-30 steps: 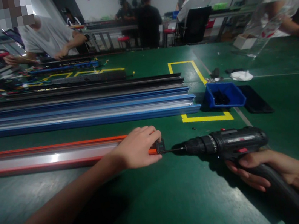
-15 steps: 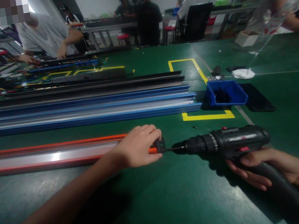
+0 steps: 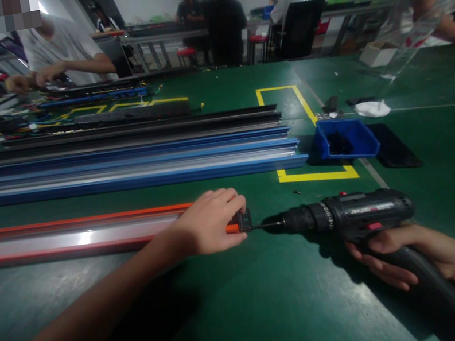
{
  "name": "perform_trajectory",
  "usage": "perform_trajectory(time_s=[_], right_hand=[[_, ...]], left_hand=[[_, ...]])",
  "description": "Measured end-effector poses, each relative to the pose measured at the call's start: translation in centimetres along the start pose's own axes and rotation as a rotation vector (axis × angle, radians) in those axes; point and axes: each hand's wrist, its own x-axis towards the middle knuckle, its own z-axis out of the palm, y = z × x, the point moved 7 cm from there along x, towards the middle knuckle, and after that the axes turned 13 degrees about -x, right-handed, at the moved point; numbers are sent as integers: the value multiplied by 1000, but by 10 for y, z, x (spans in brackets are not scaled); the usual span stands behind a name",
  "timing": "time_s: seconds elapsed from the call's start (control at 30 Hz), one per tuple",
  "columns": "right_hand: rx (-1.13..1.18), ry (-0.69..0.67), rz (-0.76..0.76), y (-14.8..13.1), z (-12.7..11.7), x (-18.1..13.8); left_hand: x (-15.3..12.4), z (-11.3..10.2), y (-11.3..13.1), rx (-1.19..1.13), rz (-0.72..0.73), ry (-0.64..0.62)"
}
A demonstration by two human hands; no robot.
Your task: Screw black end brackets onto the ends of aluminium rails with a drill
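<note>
An orange-edged metal profile (image 3: 90,234) lies lengthwise on the green table, running off to the left. My left hand (image 3: 212,222) is closed over its right end, fingers on top and thumb along the near side. At that end sits a black end cap (image 3: 245,221), partly covered by my fingers. My right hand (image 3: 392,253) grips the handle of a black cordless drill (image 3: 369,209), held level and pointing left. Its long thin bit (image 3: 267,225) reaches the end cap; whether the tip sits in a screw is too small to tell.
Blue profiles (image 3: 132,175) and black profiles (image 3: 159,125) lie beyond. A blue bin (image 3: 348,139) with dark small parts stands near yellow tape (image 3: 318,177), a dark flat object (image 3: 396,148) beside it. A tiny screw-like piece (image 3: 297,192) lies nearby. Co-workers sit across the table.
My hands, the drill and the profile stay almost in place; the drill body shifts very slightly right. Across the table, a co-worker's hands have moved left and up.
</note>
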Motion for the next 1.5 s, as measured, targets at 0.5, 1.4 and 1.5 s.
perform_trajectory(time_s=[0.5, 1.4, 1.5], right_hand=[[-6, -19, -24, 0, 0, 0], [0, -10, 0, 1, -3, -2], [10, -30, -16, 1, -2, -1]], left_hand=[[1, 0, 0, -13, -5, -5], [1, -2, 4, 0, 7, 4], [1, -2, 3, 0, 8, -1]])
